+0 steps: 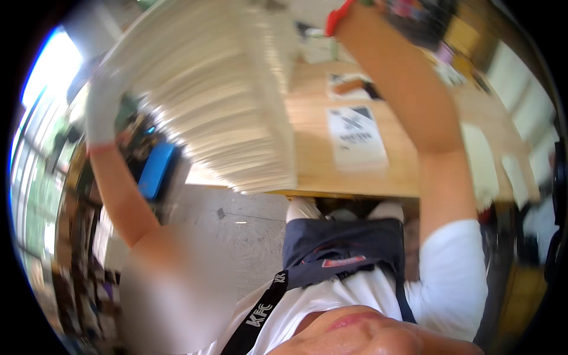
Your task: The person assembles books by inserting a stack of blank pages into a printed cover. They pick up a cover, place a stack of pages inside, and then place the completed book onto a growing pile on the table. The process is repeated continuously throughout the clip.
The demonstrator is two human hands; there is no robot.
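Observation:
A large, thick bundle of cream layered sheets [213,100] fills the upper left, its layers fanned along the lower edge and blurred by motion. My left hand [106,106], in a white glove with a red cuff, grips the bundle's outer left edge; its fingers are smeared. My right arm stretches far across the table to the top edge. Only the red glove cuff [338,19] shows at that wrist, while the right hand's fingers are cut off by the frame.
Beneath my right arm is a light wooden table [313,142]. White printed sheets [358,139] and a dark-and-orange tool [355,87] lie on it. Pale sheets [479,160] lie at its right end. A blue box-like object [157,170] stands left, beyond the grey floor [248,231].

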